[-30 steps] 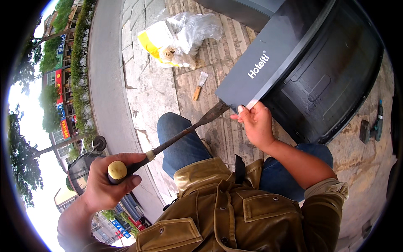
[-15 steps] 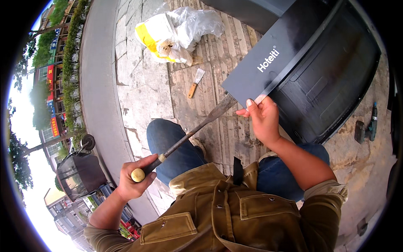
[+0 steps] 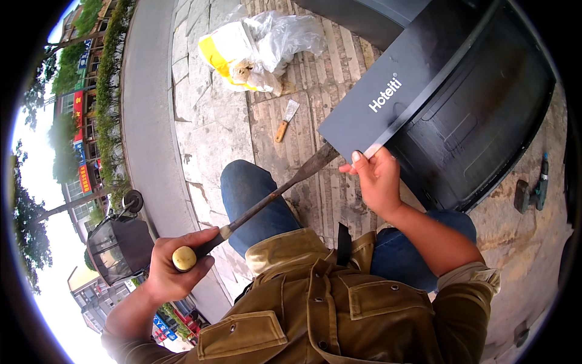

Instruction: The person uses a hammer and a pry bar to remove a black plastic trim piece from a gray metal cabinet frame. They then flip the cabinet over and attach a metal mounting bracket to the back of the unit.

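Note:
My left hand (image 3: 176, 267) grips the wooden handle of a long metal chisel (image 3: 273, 195). Its flat blade tip reaches under the lower corner of a dark grey panel (image 3: 394, 103). My right hand (image 3: 377, 179) pinches that panel's lower edge, close beside the blade tip. The panel lies tilted over a large black appliance casing (image 3: 479, 121) standing on the paving. My knees in blue jeans show below both hands.
A small scraper with a wooden handle (image 3: 285, 121) lies on the paving stones. Behind it sits a white and yellow plastic bag (image 3: 254, 48). A power drill (image 3: 533, 191) lies at the right. A road, a street lamp (image 3: 115, 242) and buildings are at the left.
My left hand has lowered and drawn in with the chisel handle. The blade tip stays at the panel's corner, and my right hand keeps its hold on the panel edge.

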`<control>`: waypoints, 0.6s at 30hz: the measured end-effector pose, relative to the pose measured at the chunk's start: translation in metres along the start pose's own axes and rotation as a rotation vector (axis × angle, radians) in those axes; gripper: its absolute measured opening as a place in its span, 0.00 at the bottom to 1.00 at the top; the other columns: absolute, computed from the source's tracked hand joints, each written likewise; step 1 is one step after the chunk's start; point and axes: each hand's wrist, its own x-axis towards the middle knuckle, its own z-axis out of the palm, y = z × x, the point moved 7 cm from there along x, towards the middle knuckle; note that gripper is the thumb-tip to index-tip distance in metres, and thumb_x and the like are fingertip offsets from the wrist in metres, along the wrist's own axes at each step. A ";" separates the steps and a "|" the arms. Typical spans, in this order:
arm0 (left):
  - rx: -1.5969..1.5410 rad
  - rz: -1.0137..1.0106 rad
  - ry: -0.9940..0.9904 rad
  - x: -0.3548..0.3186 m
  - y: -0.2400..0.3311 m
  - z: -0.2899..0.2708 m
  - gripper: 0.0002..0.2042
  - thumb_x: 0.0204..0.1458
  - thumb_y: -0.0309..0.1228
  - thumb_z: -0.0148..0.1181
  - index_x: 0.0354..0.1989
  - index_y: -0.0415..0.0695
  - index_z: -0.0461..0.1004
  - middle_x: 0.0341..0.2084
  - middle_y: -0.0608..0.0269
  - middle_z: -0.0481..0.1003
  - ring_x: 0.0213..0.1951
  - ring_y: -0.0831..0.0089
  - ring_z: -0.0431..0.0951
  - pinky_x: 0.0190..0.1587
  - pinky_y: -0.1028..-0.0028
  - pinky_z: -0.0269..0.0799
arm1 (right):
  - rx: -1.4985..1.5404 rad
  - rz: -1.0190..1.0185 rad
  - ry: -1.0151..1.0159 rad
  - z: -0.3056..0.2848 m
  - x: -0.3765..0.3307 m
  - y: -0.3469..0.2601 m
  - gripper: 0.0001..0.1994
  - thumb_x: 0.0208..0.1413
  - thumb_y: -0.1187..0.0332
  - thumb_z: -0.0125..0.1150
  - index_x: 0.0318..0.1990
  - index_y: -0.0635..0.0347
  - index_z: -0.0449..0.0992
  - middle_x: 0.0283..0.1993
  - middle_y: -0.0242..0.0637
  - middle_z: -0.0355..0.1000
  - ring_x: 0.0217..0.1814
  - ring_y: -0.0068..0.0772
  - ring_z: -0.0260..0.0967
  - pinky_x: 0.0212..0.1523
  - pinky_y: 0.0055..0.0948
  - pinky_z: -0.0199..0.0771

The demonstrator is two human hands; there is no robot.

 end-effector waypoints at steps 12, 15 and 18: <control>0.047 -0.128 -0.040 0.008 0.050 -0.010 0.17 0.45 0.16 0.58 0.47 0.34 0.74 0.40 0.53 0.78 0.42 0.78 0.76 0.47 0.78 0.68 | 0.044 -0.004 -0.014 0.000 0.000 0.001 0.06 0.59 0.75 0.51 0.38 0.71 0.66 0.34 0.38 0.71 0.33 0.26 0.74 0.35 0.24 0.77; 0.079 -0.170 -0.044 0.010 0.059 -0.011 0.17 0.45 0.16 0.58 0.47 0.34 0.74 0.39 0.55 0.79 0.42 0.78 0.76 0.47 0.78 0.68 | 0.028 0.005 -0.014 -0.001 0.000 0.000 0.06 0.59 0.75 0.51 0.38 0.71 0.66 0.32 0.37 0.71 0.31 0.26 0.75 0.32 0.23 0.75; 0.102 -0.236 -0.060 0.013 0.066 -0.014 0.16 0.46 0.17 0.58 0.47 0.35 0.74 0.38 0.57 0.78 0.42 0.79 0.75 0.48 0.77 0.68 | 0.024 0.004 -0.004 -0.001 0.000 0.000 0.05 0.59 0.75 0.51 0.37 0.70 0.66 0.30 0.36 0.71 0.30 0.26 0.75 0.31 0.22 0.74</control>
